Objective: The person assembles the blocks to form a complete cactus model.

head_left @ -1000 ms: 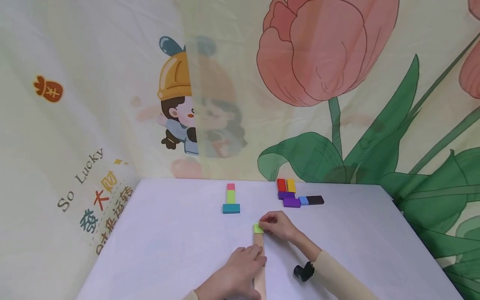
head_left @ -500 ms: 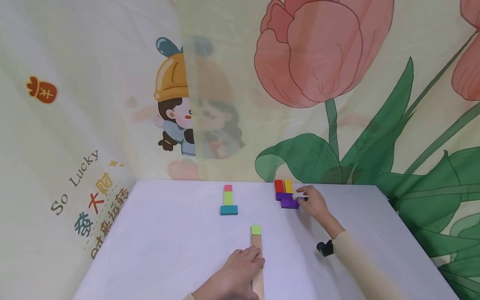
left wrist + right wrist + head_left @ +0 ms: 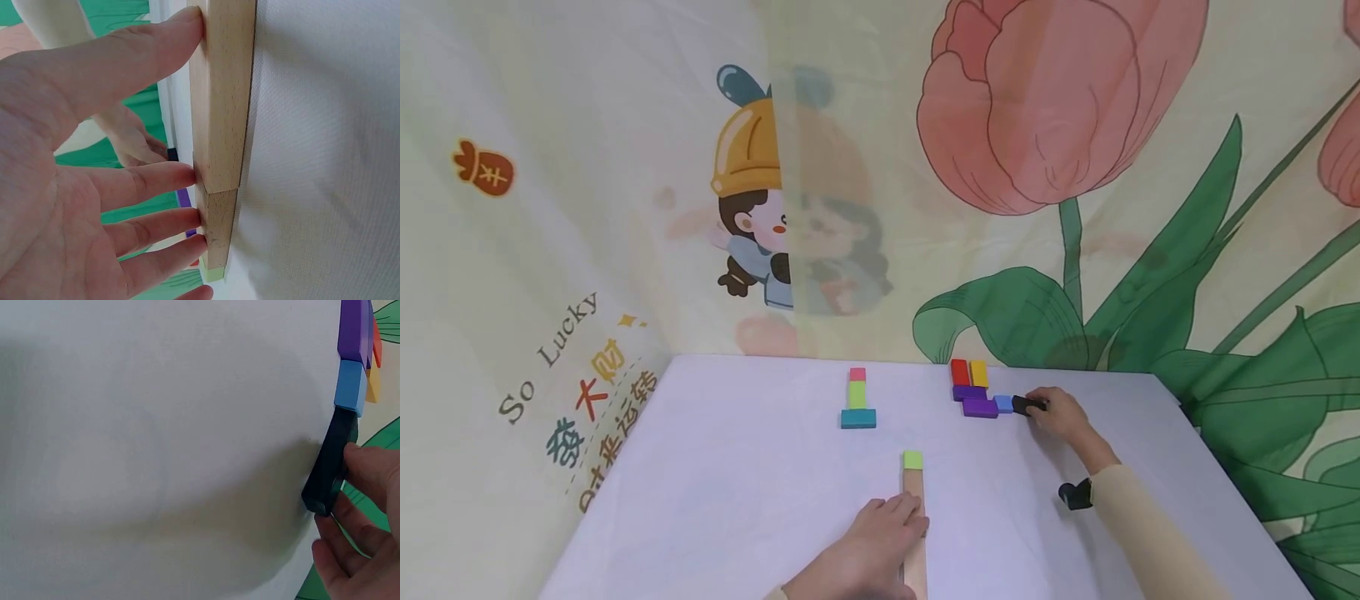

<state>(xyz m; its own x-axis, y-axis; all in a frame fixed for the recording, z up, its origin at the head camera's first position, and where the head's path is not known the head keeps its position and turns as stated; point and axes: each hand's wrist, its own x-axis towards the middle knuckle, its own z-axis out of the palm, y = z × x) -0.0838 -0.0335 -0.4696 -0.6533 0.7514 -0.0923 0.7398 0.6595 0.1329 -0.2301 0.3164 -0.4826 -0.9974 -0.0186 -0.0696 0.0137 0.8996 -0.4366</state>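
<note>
Up at the back right my right hand (image 3: 1063,417) pinches a black block (image 3: 330,464), thumb on one side and fingertips around its near end. One end of that block meets a light blue block (image 3: 351,384). My left hand (image 3: 880,537) rests on a row of plain wooden blocks (image 3: 224,94), its thumb and fairly straight fingertips touching their surface. Two wooden pieces show end to end in the left wrist view. A light green block (image 3: 912,460) caps the far end of this row.
Two purple blocks (image 3: 980,408), a red block (image 3: 960,372) and a yellow block (image 3: 978,373) lie left of the light blue one. Further left, a teal block (image 3: 858,419) lies crosswise below a green block (image 3: 857,394) and a pink block (image 3: 857,374). A printed curtain (image 3: 1000,292) hangs behind the table.
My right hand has left the light green block, moved back and right to the black block, and taken hold of it. The black block now sits at a slight angle. My left hand stays put.
</note>
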